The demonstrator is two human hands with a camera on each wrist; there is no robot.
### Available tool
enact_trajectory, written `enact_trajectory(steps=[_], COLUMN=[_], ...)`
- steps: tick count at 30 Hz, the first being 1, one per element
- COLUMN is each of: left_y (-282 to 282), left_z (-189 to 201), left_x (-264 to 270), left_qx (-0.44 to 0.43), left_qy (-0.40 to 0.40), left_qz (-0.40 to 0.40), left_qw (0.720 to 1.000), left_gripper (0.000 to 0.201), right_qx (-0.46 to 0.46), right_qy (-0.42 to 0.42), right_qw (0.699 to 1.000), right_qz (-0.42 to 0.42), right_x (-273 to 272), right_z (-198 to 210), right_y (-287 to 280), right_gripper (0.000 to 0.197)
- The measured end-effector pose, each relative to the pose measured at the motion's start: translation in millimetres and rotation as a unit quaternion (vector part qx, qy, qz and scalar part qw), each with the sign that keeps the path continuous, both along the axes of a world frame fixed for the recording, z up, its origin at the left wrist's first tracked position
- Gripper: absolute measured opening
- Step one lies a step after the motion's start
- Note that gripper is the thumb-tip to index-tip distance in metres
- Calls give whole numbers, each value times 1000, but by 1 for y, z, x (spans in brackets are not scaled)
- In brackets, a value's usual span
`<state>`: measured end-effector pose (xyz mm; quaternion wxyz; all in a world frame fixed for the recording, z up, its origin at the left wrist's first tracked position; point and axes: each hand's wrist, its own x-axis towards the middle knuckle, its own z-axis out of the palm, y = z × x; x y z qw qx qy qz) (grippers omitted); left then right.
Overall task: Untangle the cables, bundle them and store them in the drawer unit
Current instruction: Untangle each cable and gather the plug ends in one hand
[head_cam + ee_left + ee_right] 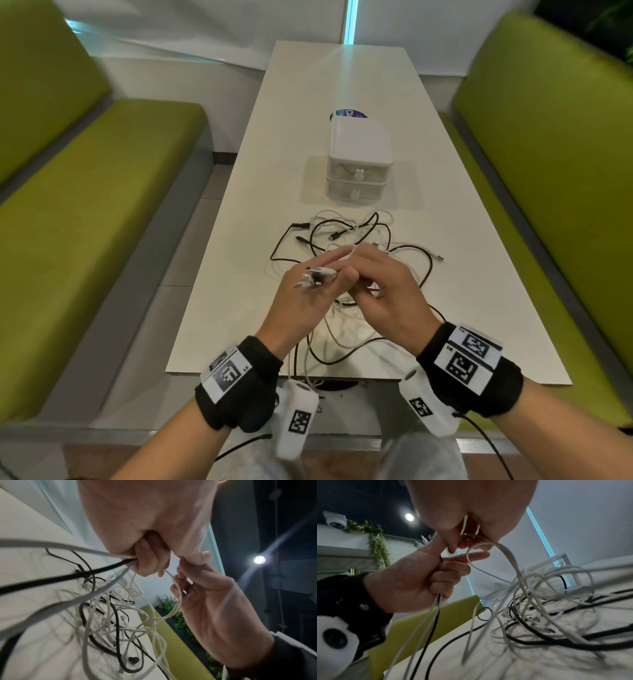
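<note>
My left hand grips several cable ends; my right hand pinches a white cable above the tangled cables, drawer unit beyond.

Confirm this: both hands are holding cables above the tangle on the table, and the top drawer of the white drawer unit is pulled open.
Not quite. In the head view both drawers of the drawer unit are closed. The rest holds: left hand and right hand hold cables above the table.

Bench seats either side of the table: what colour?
Lime green bench seats, with grey trim along the seat base. Head view shows them best.
</note>
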<state>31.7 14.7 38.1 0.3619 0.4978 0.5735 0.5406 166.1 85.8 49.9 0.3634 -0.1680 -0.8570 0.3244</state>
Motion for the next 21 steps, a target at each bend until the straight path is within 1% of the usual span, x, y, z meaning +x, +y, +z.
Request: enact_trajectory(steps=[1,3,4,6,7,8,9,10,11,12,13,14,16,18,20,21], left_y=[-2,-5,-5,-8,-9,-9,-8,-8,-8,-7,-8,-8,-9,-11,-11,-10], left_z=[2,5,5,5,4,1,1,-1,0,-3,-2,-4,-5,-1,1,3], left_x=[1,5,6,7,7,6,7,7,8,7,6,4,1,1,4,6], left_qx=[4,8,7,0,1,5,7,12,15,11,-6,-20,-33,-53,-61,-66], left_qy=[12,33,31,14,-3,-19,-32,-36,-36,-36,-38,-41,-56,-41,-37,-46], left_qz=[-2,14,24,31,22,10,2,2,7,16,28,34,13,-3,8,20], left_qw=[1000,999,999,999,1000,1000,999,999,999,999,999,998,998,998,997,997], left_gripper=[63,41,38,43,51,65,72,69,65,65,65,64,58,56,50,51], right_qx=[-18,-61,-81,-119,-148,-184,-219,-241,-251,-255,-261,-271,-282,-271,-264,-261], right_qy=[-6,-34,-49,-72,-82,-88,-90,-87,-81,-76,-75,-79,-94,-117,-136,-139], right_qw=[1000,997,995,988,982,974,965,959,956,955,953,950,944,942,942,944], right_qz=[15,30,39,67,83,97,112,124,130,133,135,135,145,160,154,144], right_x=[0,-2,-2,-3,-2,-2,-3,-3,-4,-5,-6,-6,-6,-4,-3,-3], right_z=[2,4,6,9,10,12,15,16,17,16,16,16,15,15,16,15], right_y=[1,2,1,1,0,0,-1,-2,-4,-6,-6,-7,-5,-2,-2,-2], right_gripper=[42,38,37,39,43,46,49,49,46,40,32,30,31,29,37,42])
